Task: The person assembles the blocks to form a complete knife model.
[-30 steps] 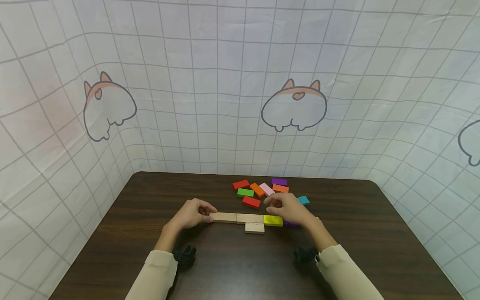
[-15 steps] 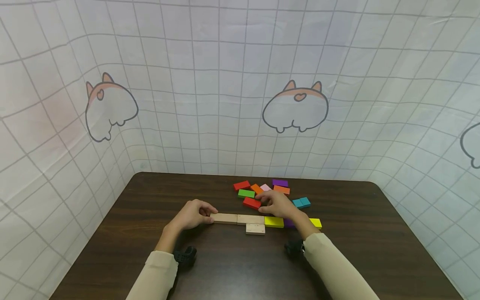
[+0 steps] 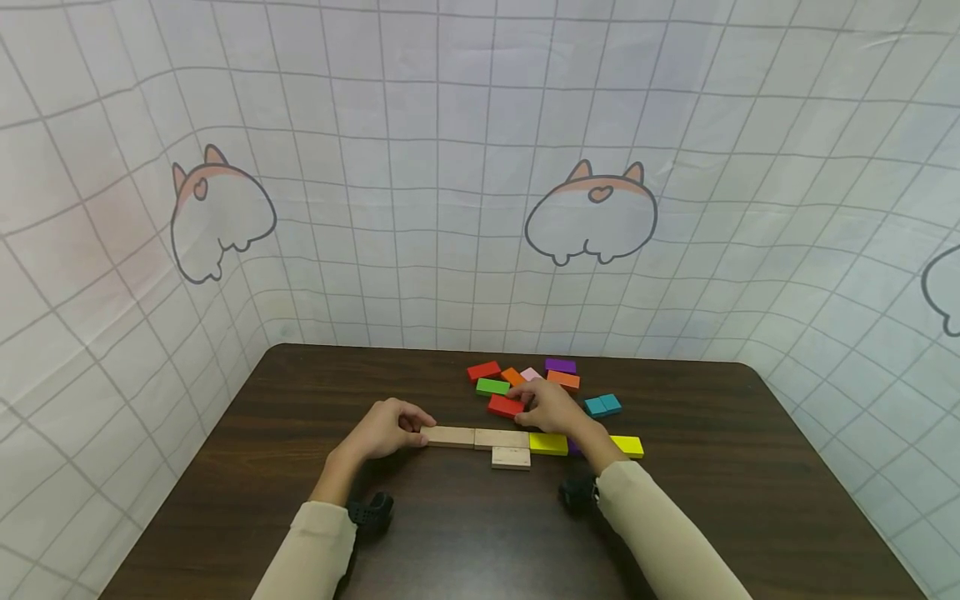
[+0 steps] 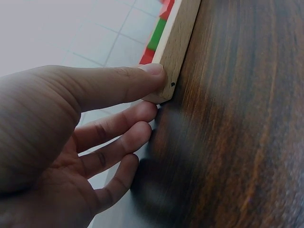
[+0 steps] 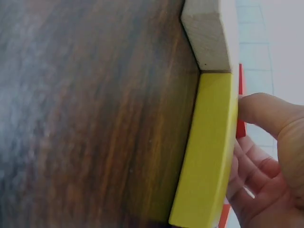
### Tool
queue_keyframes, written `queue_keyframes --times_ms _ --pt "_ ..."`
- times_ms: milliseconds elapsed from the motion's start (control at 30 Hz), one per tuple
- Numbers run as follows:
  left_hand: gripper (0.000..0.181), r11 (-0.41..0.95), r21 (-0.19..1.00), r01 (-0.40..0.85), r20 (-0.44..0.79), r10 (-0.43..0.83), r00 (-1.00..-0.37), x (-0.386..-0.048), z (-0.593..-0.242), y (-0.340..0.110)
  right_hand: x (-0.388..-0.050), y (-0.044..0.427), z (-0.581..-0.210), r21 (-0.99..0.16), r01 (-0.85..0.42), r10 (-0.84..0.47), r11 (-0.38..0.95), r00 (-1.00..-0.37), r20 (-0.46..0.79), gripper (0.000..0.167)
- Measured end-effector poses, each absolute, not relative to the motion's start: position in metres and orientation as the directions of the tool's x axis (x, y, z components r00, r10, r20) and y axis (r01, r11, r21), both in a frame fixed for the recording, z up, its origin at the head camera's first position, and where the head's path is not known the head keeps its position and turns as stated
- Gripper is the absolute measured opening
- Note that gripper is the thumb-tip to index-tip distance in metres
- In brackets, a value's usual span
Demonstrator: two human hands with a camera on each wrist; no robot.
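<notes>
My left hand (image 3: 384, 429) pinches the left end of a plain wooden block (image 3: 448, 437), thumb on its near side in the left wrist view. That block heads a row with a second plain block (image 3: 501, 439), a yellow block (image 3: 547, 444), a purple block mostly behind my right arm, and another yellow block (image 3: 630, 447). A shorter wooden block (image 3: 511, 458) lies against the row's near side. Beyond the row, my right hand (image 3: 553, 408) grips the right end of a red block (image 3: 504, 406) between thumb and fingers; the fingers partly cover it.
Behind lie a green block (image 3: 492, 387), another red block (image 3: 483, 371), a pink block (image 3: 530, 374), a purple block (image 3: 560, 365) and orange blocks (image 3: 563, 380). Two blue blocks (image 3: 603, 406) sit to the right. The dark wooden table (image 3: 300, 383) meets a gridded cloth backdrop.
My right hand has moved left from above the yellow block to the near red block, which has turned slightly. My left hand has stayed at the row's left end.
</notes>
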State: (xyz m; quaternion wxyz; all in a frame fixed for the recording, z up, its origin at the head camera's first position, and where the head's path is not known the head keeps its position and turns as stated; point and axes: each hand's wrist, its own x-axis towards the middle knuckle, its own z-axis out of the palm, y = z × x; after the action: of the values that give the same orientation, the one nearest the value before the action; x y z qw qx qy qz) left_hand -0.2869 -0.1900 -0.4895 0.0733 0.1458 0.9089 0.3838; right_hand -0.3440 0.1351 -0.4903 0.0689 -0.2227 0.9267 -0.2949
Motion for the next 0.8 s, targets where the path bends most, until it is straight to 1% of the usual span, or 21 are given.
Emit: queue_keyframes --times_ms 100,167,333,433,667,800 --pt "0.019 0.658 0.723 0.212 -0.022 0.328 -0.944 -0.287 -0.490 -0.190 -0.340 0.139 -0.487 -0.602 -0.371 -0.459 0.707 -0.888 0.008 0.040" --pt "0.020 0.655 0.726 0.208 -0.028 0.330 -0.944 -0.288 -0.491 -0.191 -0.337 0.142 -0.485 -0.614 -0.386 -0.466 0.689 -0.884 0.033 0.042" --pt "0.021 0.655 0.726 0.209 -0.030 0.333 -0.942 -0.288 -0.491 -0.191 -0.327 0.151 -0.480 -0.622 -0.458 -0.496 0.635 -0.859 0.126 0.043" --pt "0.020 0.657 0.725 0.205 -0.032 0.329 -0.944 -0.288 -0.490 -0.191 -0.319 0.158 -0.477 -0.620 -0.494 -0.522 0.609 -0.839 0.155 0.043" --pt "0.020 0.661 0.724 0.198 -0.039 0.325 -0.945 -0.287 -0.490 -0.190 -0.295 0.178 -0.474 -0.650 -0.478 -0.540 0.590 -0.833 0.123 0.042" --pt "0.020 0.656 0.728 0.197 -0.037 0.325 -0.945 -0.287 -0.490 -0.190 -0.282 0.189 -0.475 -0.640 -0.484 -0.557 0.596 -0.824 0.104 0.041"
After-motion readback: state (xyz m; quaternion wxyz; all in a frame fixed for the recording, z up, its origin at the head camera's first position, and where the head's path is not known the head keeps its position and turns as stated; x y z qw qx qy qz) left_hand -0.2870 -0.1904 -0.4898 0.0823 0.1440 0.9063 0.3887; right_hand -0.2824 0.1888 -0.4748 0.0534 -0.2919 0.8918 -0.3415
